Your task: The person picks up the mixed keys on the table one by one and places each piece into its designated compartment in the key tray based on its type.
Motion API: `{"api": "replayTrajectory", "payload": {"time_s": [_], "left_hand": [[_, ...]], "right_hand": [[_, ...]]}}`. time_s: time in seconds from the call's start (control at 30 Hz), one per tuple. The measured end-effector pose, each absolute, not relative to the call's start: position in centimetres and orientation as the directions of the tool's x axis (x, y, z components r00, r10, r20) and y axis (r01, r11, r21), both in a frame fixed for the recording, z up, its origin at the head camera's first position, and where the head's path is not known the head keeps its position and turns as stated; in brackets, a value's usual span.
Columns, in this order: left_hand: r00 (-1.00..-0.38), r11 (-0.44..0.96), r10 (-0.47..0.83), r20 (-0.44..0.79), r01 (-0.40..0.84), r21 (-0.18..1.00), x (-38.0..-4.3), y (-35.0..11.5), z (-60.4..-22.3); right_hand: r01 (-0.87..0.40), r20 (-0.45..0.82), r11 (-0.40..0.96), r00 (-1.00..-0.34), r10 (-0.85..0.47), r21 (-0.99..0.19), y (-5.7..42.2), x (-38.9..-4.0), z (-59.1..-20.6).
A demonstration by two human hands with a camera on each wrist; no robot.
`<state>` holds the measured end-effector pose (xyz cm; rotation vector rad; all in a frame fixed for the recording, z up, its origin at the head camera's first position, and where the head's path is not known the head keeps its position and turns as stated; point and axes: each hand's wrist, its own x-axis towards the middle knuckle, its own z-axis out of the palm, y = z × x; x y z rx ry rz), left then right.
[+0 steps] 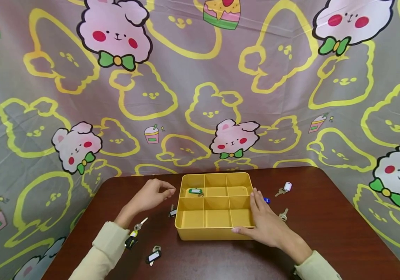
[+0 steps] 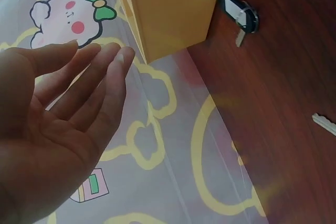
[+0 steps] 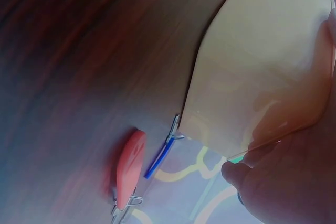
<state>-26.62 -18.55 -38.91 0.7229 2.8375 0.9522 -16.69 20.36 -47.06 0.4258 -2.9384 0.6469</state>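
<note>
A yellow divided box (image 1: 203, 234) with two rows of compartments sits on the table. In its back-left compartment lies a green key tag (image 1: 195, 191) with a key. My right hand (image 1: 268, 223) rests against the box's right side, fingers extended along the rim and thumb at the front edge. My left hand (image 1: 152, 195) hovers off the box's back-left side with nothing in it, its fingers loosely bent in the left wrist view. Below it, a black key tag (image 1: 173, 212) with a key lies close to the box's left wall.
On the dark table (image 1: 214, 256), a black-and-yellow keychain (image 1: 132, 239) and another black key tag (image 1: 153, 256) lie front left. To the right are a white tag (image 1: 287, 186) with keys, a blue tag (image 1: 267, 200) and a red tag (image 3: 130, 169). A patterned curtain (image 1: 186, 97) hangs behind.
</note>
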Motion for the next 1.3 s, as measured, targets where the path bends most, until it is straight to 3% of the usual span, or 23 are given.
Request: {"api": "replayTrajectory", "payload": {"time_s": [0.23, 1.3], "left_hand": [[-0.869, 0.740, 0.476, 0.136, 0.479, 0.472, -25.6, -19.1, -39.3], [-0.929, 0.825, 0.351, 0.121, 0.367, 0.430, -21.7, -23.3, -42.0]], "right_hand": [[-0.288, 0.156, 0.869, -0.957, -0.245, -0.401, 20.5, -16.8, -46.9], [-0.297, 0.161, 0.861, -0.954, -0.252, -0.413, 20.3, -16.7, -47.0]]}}
